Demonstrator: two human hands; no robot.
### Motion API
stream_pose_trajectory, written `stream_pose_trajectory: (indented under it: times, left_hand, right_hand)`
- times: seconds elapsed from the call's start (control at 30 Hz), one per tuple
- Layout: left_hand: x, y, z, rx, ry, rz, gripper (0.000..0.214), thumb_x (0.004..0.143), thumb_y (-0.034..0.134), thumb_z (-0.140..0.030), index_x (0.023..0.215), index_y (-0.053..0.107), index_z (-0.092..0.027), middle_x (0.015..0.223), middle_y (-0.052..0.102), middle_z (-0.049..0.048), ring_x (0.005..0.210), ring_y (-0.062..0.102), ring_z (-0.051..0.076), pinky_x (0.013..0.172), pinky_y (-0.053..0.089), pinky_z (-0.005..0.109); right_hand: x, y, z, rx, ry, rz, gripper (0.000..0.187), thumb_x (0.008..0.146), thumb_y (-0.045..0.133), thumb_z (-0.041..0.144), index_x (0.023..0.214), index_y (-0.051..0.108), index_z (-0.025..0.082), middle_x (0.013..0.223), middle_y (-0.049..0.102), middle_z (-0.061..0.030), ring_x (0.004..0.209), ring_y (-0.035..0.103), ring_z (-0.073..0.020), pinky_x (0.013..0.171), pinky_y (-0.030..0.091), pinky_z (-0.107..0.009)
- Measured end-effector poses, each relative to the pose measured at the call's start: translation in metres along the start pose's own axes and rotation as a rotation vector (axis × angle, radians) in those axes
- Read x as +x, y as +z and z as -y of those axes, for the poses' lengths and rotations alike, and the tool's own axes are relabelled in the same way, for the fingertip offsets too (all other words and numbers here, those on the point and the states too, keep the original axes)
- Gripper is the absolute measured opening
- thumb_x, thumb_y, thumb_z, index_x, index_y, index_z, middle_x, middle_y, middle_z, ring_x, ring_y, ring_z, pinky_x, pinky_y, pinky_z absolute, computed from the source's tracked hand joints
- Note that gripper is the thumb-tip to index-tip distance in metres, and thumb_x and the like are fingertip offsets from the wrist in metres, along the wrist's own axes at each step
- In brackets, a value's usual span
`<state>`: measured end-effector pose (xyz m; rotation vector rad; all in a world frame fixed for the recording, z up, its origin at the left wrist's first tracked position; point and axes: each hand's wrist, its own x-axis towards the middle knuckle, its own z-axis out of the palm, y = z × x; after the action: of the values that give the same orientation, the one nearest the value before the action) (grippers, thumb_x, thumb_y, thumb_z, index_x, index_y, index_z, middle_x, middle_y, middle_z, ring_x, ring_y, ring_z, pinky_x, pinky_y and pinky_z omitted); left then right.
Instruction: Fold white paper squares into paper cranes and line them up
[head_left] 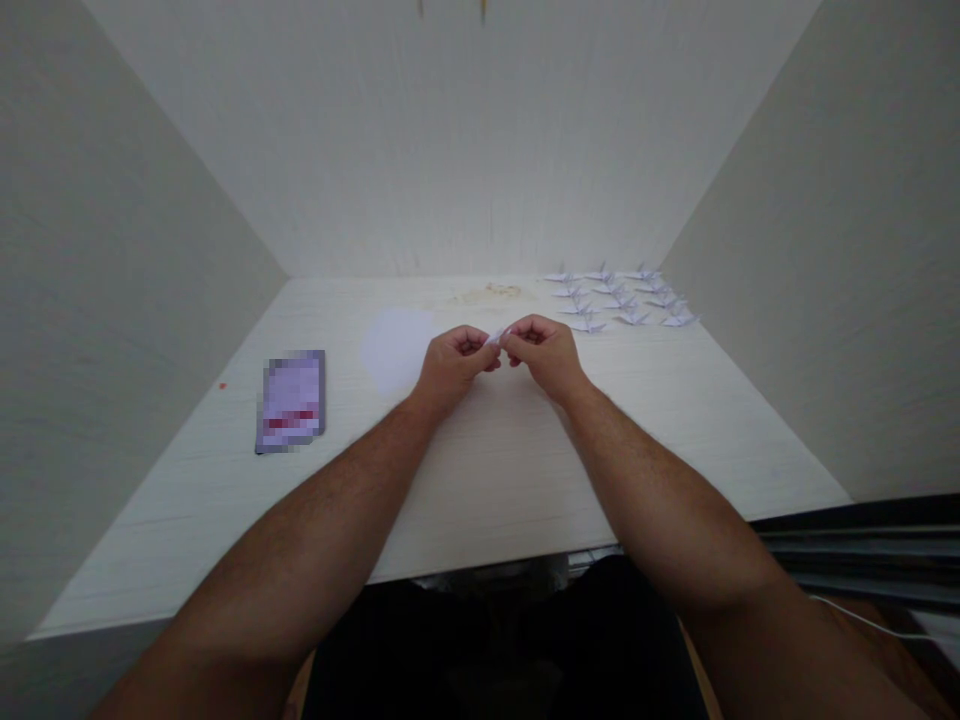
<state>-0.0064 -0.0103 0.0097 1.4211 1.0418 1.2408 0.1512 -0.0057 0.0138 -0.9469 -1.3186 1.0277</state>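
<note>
Presently, the left hand [452, 365] and right hand [553, 355] each pinch, fingertips closed, 1 small folded paper [494, 339] between them over the white table [510, 480]. Folded paper cranes [616, 300] stand in rows at far right. White paper [394, 345] lies just beside the left hand; farther left lie 1 flat rectangular item [292, 400], its face pixelated, and 1 orange scrap [223, 386].

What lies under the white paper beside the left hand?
Pale tabletop shows around the white paper; what lies directly beneath is covered and cannot be seen. The left hand hides part of the paper's right edge.
</note>
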Motion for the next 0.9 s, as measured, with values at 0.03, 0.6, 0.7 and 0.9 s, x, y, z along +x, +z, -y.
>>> stream_pose_trajectory:
  times: [0.03, 0.6, 0.7, 0.9]
  left_hand:
    - [0.0, 0.0001, 0.0, 0.002, -0.001, -0.001, 0.026, 0.071, 0.08, -0.036, 0.075, 0.064, -0.015, 0.067, 0.071, 0.0034, 0.061, 0.065, 0.012, 0.06, 0.049, 0.022]
    - [0.0005, 0.0009, -0.0011, -0.013, -0.026, 0.018, 0.024, 0.07, 0.079, -0.035, 0.074, 0.065, -0.016, 0.065, 0.07, 0.0029, 0.058, 0.062, 0.012, 0.059, 0.049, 0.025]
    - [0.0022, -0.0004, 0.0019, -0.033, -0.006, 0.035, 0.025, 0.07, 0.08, -0.036, 0.078, 0.067, -0.016, 0.065, 0.069, 0.0022, 0.058, 0.062, 0.012, 0.058, 0.049, 0.025]
    - [0.0048, -0.0021, 0.0057, -0.004, 0.153, 0.011, 0.028, 0.071, 0.077, -0.027, 0.097, 0.068, -0.019, 0.063, 0.064, -0.0035, 0.055, 0.057, 0.01, 0.055, 0.045, 0.023]
  right_hand:
    - [-0.0003, 0.0, 0.0003, -0.005, 0.0, -0.002, 0.017, 0.067, 0.075, 0.032, 0.067, 0.063, 0.019, 0.059, 0.064, 0.0028, 0.049, 0.055, -0.0094, 0.047, 0.044, -0.023]
    - [-0.0013, -0.0001, 0.0001, -0.049, -0.019, -0.053, 0.012, 0.072, 0.069, 0.028, 0.067, 0.061, 0.02, 0.054, 0.06, 0.0038, 0.05, 0.053, -0.0097, 0.05, 0.041, -0.024]
    - [-0.0002, 0.0015, -0.0014, -0.06, -0.044, -0.049, 0.012, 0.071, 0.068, 0.028, 0.075, 0.059, 0.021, 0.059, 0.059, 0.0051, 0.052, 0.053, -0.0092, 0.051, 0.042, -0.024]
    - [0.001, -0.0028, -0.0033, -0.169, -0.156, 0.017, 0.015, 0.071, 0.066, 0.023, 0.085, 0.064, 0.022, 0.071, 0.063, 0.0037, 0.059, 0.054, -0.0097, 0.058, 0.045, -0.025]
